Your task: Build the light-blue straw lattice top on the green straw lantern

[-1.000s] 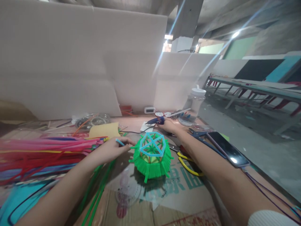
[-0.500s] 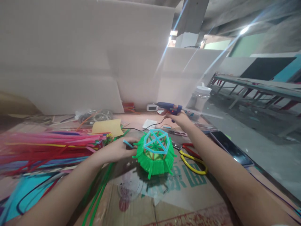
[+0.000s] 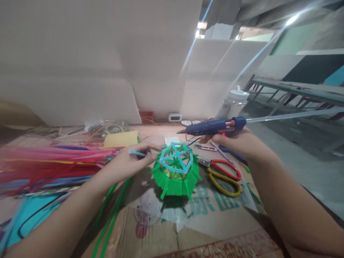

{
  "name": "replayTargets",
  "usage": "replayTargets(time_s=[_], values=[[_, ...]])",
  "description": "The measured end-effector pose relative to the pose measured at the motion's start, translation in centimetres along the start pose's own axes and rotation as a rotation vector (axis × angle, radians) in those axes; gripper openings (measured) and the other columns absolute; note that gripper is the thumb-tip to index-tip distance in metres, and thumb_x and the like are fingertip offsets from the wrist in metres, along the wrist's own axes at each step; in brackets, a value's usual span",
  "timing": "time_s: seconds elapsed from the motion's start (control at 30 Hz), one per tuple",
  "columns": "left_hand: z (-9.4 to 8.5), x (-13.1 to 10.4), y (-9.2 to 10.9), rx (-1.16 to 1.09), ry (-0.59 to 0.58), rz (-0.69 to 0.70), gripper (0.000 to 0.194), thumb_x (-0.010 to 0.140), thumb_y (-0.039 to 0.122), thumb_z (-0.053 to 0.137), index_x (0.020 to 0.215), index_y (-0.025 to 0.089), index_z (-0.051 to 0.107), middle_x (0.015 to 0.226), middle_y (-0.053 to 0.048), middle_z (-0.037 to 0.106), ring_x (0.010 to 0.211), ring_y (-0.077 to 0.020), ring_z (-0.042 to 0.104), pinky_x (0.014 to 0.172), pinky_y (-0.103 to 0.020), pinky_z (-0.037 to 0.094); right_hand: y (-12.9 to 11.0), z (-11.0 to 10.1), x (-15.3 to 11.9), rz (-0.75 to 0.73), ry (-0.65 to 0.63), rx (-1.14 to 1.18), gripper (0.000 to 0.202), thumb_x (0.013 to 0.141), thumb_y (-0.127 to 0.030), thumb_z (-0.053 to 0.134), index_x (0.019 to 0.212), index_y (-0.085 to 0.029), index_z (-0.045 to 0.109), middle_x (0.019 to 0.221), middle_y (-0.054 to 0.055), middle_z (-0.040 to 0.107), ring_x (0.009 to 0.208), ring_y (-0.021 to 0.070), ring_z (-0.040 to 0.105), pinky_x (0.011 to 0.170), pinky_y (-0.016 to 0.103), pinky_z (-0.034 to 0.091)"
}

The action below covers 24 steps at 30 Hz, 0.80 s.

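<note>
In the middle of the head view stands a craft model (image 3: 176, 179) with a green fringed skirt and a light-blue frame with crossed bars on top. My right hand (image 3: 236, 143) is closed around a blue hot glue gun (image 3: 215, 127), its nozzle pointing left above and behind the model. A clear glue stick (image 3: 290, 115) juts from the gun's back end. At the model's left side my left hand (image 3: 137, 156) is closed with a short light-blue strip (image 3: 137, 153) between its fingers. Whether its fingertips touch the model I cannot tell.
Pliers-like cutters with red and yellow handles (image 3: 225, 182) lie right of the model, pink-handled snips (image 3: 205, 147) behind it. Bundled pink and red strips (image 3: 67, 161) cover the left side. A lidded bottle (image 3: 236, 98) stands at the back right. Printed cardboard (image 3: 215, 229) lies underneath.
My right hand has brought the glue gun nearer and to the right, its nozzle now showing. The model has turned slightly. My left hand has risen a little with the light-blue strip.
</note>
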<state>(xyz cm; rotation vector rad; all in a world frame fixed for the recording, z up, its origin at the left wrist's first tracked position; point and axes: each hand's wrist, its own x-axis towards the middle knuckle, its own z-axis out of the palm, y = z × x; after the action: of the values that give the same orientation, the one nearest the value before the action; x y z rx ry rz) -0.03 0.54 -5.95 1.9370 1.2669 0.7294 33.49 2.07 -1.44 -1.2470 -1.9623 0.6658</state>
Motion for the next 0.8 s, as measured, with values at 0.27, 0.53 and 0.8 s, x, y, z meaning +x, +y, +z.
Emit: replayTargets(time_s=[0.27, 0.53, 0.8], values=[[1.2, 0.1, -0.1, -0.078, -0.027, -0.003, 0.043, 0.089, 0.05, 0.059, 0.116, 0.019, 0.074, 0.114, -0.008, 0.075, 0.1, -0.0268, 0.068, 0.084, -0.036, 0.053, -2.8, 1.8, -1.1, 0.009, -0.053, -0.148, 0.028, 0.081, -0.052, 0.073, 0.093, -0.027, 0.08, 0.09, 0.002, 0.079, 0.088, 0.0256, 0.075, 0.086, 0.038, 0.061], [1.8, -0.3, 0.5, -0.078, 0.034, 0.169, 0.029, 0.088, 0.038, 0.063, 0.101, 0.017, 0.078, 0.098, -0.008, 0.075, 0.094, -0.024, 0.068, 0.078, -0.032, 0.052, -3.9, 2.2, -1.6, -0.081, -0.066, -0.171, 0.03, 0.083, -0.05, 0.072, 0.105, -0.031, 0.08, 0.103, 0.0, 0.08, 0.094, 0.0249, 0.076, 0.088, 0.037, 0.063], [2.2, -1.1, 1.4, 0.049, 0.083, 0.277, 0.022, 0.096, 0.031, 0.058, 0.101, 0.019, 0.076, 0.087, -0.003, 0.07, 0.084, -0.0173, 0.065, 0.075, -0.027, 0.048, -4.6, 1.8, -1.9, -0.074, -0.093, -0.176, 0.032, 0.08, -0.052, 0.074, 0.099, -0.028, 0.081, 0.092, 0.0, 0.08, 0.09, 0.0267, 0.076, 0.082, 0.037, 0.063]])
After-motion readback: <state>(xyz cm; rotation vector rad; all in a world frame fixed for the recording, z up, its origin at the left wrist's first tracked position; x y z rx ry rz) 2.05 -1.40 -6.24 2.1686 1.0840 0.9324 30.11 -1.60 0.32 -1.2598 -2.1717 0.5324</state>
